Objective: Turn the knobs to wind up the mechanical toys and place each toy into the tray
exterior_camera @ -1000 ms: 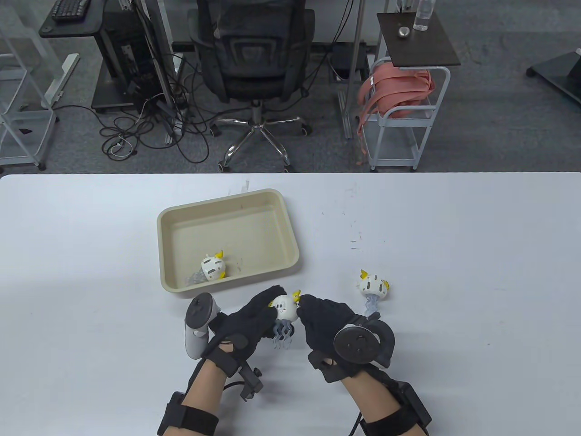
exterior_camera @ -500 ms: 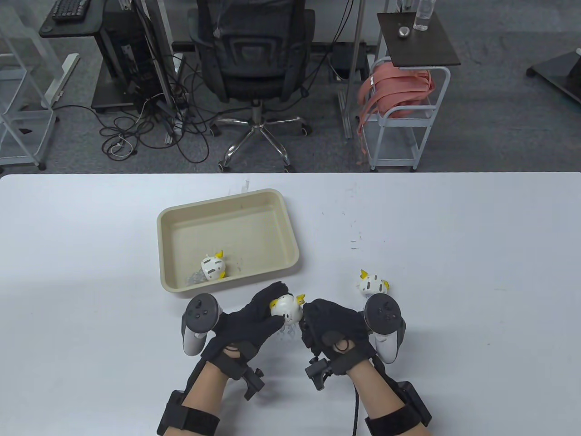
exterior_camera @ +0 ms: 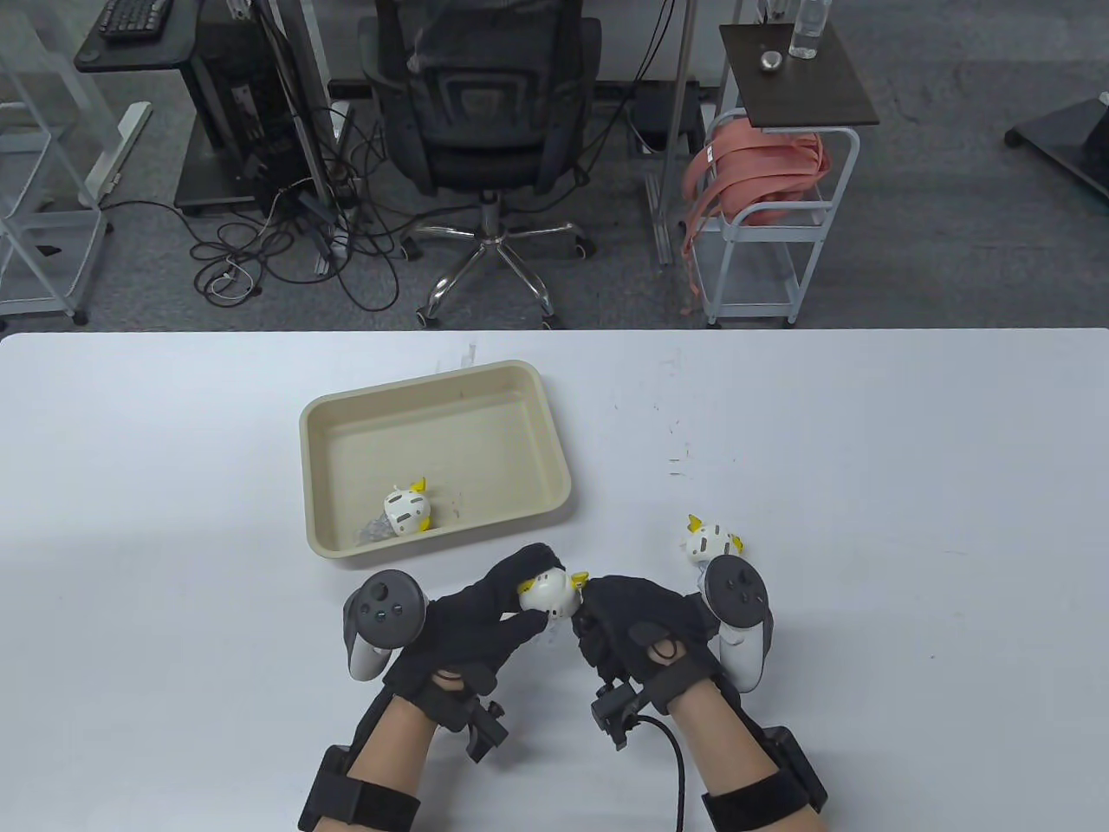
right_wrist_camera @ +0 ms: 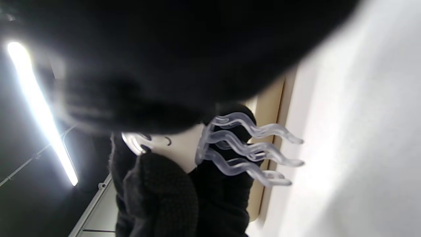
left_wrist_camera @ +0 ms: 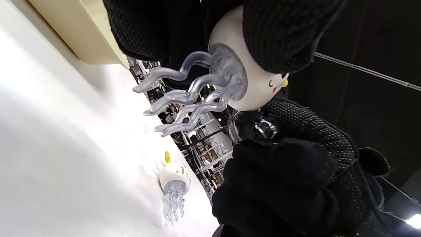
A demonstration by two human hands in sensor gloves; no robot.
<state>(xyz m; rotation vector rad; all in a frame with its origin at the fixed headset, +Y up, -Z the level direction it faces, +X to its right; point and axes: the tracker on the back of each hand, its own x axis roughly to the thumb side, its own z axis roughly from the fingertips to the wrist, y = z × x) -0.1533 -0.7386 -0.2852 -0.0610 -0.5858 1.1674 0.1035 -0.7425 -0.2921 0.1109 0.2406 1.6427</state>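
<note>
The white table (exterior_camera: pixel 910 520) fills the lower half of the table view, its far edge running straight across mid-frame; wide bare surface lies at the left and right sides of the frame. Left of centre sits the beige tray (exterior_camera: pixel 346 416), slightly turned, its near rim just above the hands. One jellyfish toy in the tray (exterior_camera: pixel 405 510) lies against the lower-left part of the tray floor, leaving the rest of the floor bare.

Below the tray, in the lower middle of the frame, the left hand (exterior_camera: pixel 472 620) curls its fingers and thumb round the white body of the held toy (exterior_camera: pixel 548 592), lifted off the table with its clear tentacles (left_wrist_camera: pixel 187 95) hanging free. The right hand (exterior_camera: pixel 637 628) meets that toy from the right, fingers bunched at its side where the knob sits; the pinch itself is hidden. A third toy (exterior_camera: pixel 710 542) lies on the table just above the right hand's tracker (exterior_camera: pixel 736 607).
</note>
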